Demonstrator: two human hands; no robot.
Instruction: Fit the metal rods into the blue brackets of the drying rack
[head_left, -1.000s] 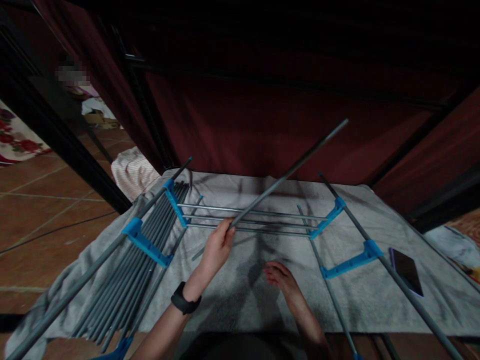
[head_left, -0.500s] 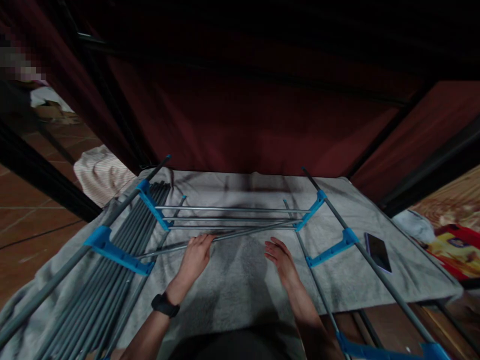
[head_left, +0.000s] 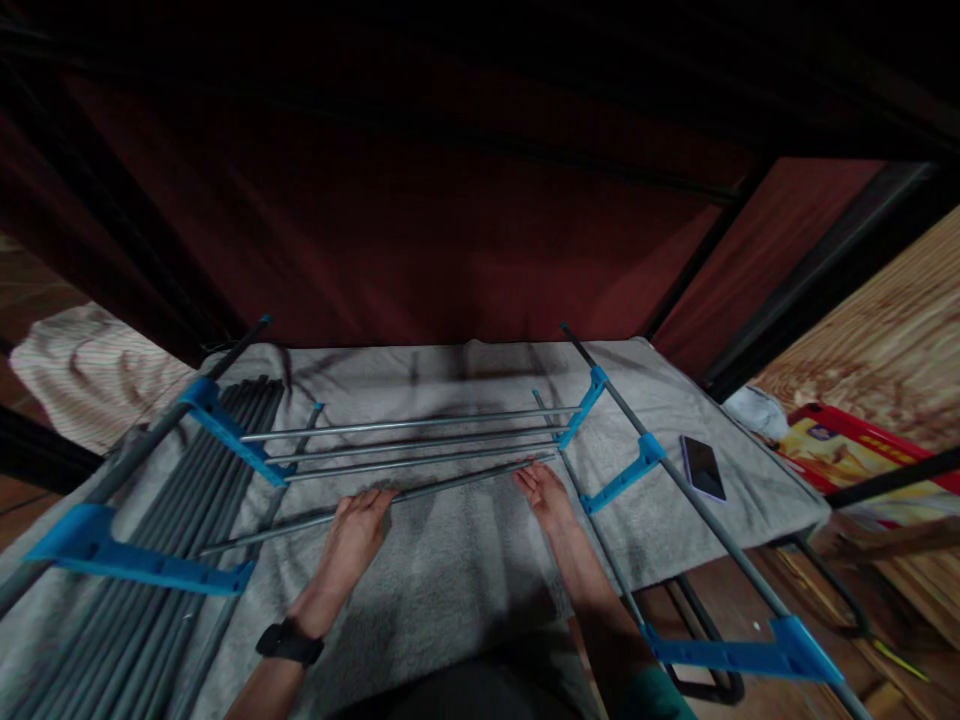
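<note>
A long grey metal rod (head_left: 420, 487) lies nearly flat across the grey towel (head_left: 465, 560), just in front of three rods fixed between blue plastic brackets. My left hand (head_left: 352, 530), with a black watch on the wrist, grips the rod left of its middle. My right hand (head_left: 541, 490) touches the rod's right end with its fingertips, fingers apart. That end lies close to the right blue bracket (head_left: 581, 410). The left bracket (head_left: 229, 430) holds the fixed rods' other ends.
A bundle of loose grey rods (head_left: 150, 600) lies at the left. Side poles with more blue brackets (head_left: 622, 475) run along both sides. A dark phone (head_left: 703, 467) rests on the towel at the right. A dark red wall stands behind; a red package (head_left: 847, 450) lies on the floor.
The rod, held raised and slanting up to the right a second ago, now lies low over the towel. My right hand has reached forward to its right end. The view has swung right.
</note>
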